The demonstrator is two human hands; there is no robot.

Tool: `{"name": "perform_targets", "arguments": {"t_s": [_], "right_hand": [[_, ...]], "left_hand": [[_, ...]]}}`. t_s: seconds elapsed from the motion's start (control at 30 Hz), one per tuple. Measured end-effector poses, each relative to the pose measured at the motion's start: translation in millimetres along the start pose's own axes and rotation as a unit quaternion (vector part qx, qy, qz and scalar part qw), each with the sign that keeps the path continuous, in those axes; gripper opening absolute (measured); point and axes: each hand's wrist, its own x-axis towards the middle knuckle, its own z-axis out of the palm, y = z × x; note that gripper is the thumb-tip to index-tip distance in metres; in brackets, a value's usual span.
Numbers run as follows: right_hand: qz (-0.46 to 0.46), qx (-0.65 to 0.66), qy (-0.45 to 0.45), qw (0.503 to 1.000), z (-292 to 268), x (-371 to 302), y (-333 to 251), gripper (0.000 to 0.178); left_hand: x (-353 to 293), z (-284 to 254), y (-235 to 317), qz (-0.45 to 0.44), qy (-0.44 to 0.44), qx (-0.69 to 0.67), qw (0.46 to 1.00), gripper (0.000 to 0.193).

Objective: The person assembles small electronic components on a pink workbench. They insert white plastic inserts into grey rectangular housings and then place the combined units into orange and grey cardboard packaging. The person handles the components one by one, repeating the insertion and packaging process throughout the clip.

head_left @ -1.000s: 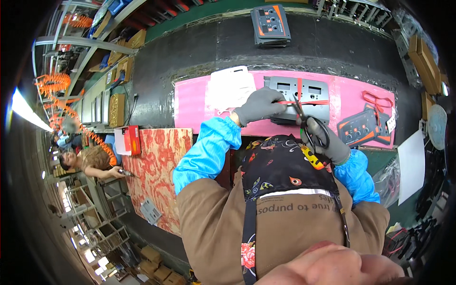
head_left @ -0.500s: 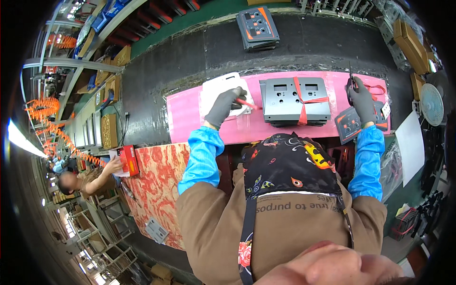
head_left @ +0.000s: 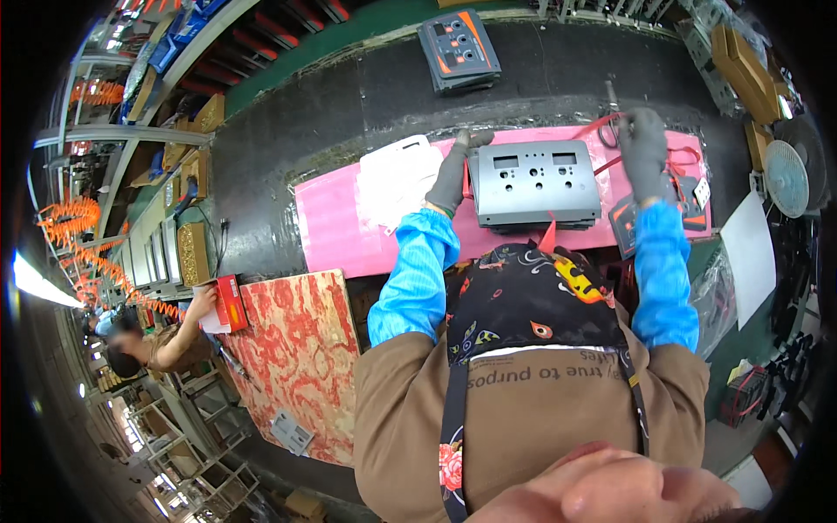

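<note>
A stack of grey metal panels (head_left: 536,194) with cut-out windows and holes lies on the pink sheet in front of me. My left hand (head_left: 452,177) rests along the stack's left side, its fingers stretched past the far left corner. A red strip shows between that hand and the stack, and a red end pokes out at the near edge. To the right of the stack, my right hand (head_left: 643,157) is closed on a red strap (head_left: 600,125), which runs leftward behind the panels. Scissors (head_left: 609,122) are just left of this hand.
White sheets (head_left: 397,179) lie left of the stack, and dark control panels (head_left: 624,225) right of it. Another panel stack (head_left: 459,52) stands at the far side of the black table. A person (head_left: 161,344) at left holds a red box (head_left: 231,303). A fan (head_left: 786,179) stands at right.
The red strap has come off the top face of the panels. My left hand moved right to the stack's side. My right hand moved left, and the scissors are no longer in its grip.
</note>
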Motion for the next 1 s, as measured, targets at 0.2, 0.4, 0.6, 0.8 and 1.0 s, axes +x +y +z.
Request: {"name": "perform_targets", "arguments": {"t_s": [0.2, 0.4, 0.6, 0.8, 1.0], "right_hand": [[0.251, 0.371, -0.162, 0.88, 25, -51, 15, 0.057], [0.445, 0.654, -0.265, 0.55, 61, -100, -29, 0.06], [0.439, 0.699, -0.26, 0.502, 60, -104, -9, 0.057], [0.419, 0.662, -0.213, 0.584, 68, -113, -5, 0.055], [0.432, 0.463, -0.114, 0.766, 15, -120, 5, 0.046]], "left_hand": [[25, -45, -59, 0.026, 0.079, -0.095, 0.992, 0.071], [5, 4, -45, 0.01, 0.126, -0.12, 0.985, 0.064], [-7, 58, -48, 0.053, 0.205, -0.072, 0.975, 0.061], [-3, 43, -56, 0.023, 0.196, -0.128, 0.972, 0.063], [-7, 21, -59, 0.077, 0.211, -0.072, 0.972, 0.062]]}}
